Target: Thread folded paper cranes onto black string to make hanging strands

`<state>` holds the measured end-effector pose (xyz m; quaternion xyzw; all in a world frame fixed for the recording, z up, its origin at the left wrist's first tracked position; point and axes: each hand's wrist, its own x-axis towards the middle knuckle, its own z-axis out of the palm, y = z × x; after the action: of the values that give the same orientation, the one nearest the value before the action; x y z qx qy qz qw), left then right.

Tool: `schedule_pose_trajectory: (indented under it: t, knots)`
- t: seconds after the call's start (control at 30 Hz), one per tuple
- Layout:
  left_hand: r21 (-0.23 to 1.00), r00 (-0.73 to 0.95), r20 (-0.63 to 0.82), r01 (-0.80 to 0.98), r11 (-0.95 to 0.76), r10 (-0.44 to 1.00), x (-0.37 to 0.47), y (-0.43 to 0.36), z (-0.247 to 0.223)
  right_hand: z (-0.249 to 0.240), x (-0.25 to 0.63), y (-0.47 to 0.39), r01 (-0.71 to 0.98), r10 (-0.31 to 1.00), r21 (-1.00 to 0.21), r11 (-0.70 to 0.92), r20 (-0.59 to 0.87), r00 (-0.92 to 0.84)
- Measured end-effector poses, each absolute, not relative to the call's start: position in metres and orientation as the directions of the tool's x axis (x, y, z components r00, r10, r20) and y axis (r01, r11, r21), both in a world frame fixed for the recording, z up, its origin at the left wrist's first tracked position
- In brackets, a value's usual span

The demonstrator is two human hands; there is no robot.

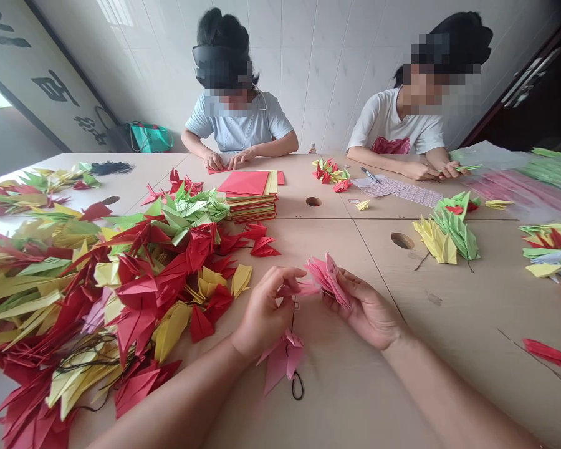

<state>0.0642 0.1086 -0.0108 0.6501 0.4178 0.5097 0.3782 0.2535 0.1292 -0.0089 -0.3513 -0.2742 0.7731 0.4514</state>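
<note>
My right hand [367, 308] grips a bundle of pink folded-paper cranes [328, 279], stacked closely together between thumb and fingers. Just left of it, my left hand [268, 308] is closed in a pinch on a single pink paper crane [303, 288], whose tip points toward the bundle. A dark cord [298, 386] ending in a loop hangs below the hands. On that cord, more pink folded paper [287, 358] dangles just above the loop. Whether the pinched crane is threaded on the cord, I cannot tell.
A large heap of red, yellow and green folded cranes [135, 293] covers the left side. Behind it stands a stack of coloured paper [250, 196]. Yellow and green crane bundles [446, 237] lie right. Two people [238, 118] sit opposite. The tabletop has round holes [402, 241].
</note>
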Motion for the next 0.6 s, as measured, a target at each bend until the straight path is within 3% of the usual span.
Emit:
schedule_pose_trajectory:
  t: [0.2,0.47,0.6]
  knots:
    - [0.824,0.167,0.468,0.273,-0.497,0.868,0.064,0.1043,-0.0063,-0.0061,0.2491,0.1243,-0.413,0.822,-0.761,-0.5,-0.267,-0.503]
    - [0.942,0.163,0.335,-0.028,-0.335,0.928,0.069,0.1011,-0.011,-0.0058,0.2482,0.1213,-0.362,0.808,-0.784,-0.504,-0.281,-0.517]
    - [0.928,0.081,0.361,0.067,-0.366,0.929,0.069,0.1044,-0.0136,-0.0089,0.2488,0.1226,-0.312,0.816,-0.807,-0.502,-0.321,-0.481]
